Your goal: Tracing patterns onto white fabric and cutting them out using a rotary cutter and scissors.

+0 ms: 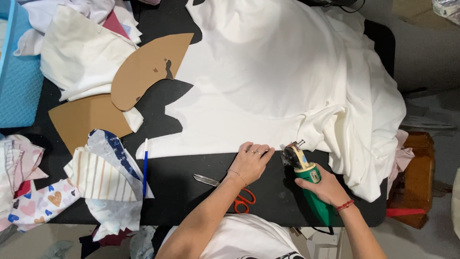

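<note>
A large sheet of white fabric lies spread over a black table, bunched up at the right. My left hand rests flat on the fabric's near edge, fingers together. My right hand grips a green electric rotary fabric cutter, its blade end touching the fabric edge just right of my left hand. Orange-handled scissors lie on the table under my left forearm.
Two brown cardboard patterns lie at the left, with white cloth pieces behind. A blue pen and patterned fabric scraps sit near the left front. A blue bin stands far left, a wooden stool at right.
</note>
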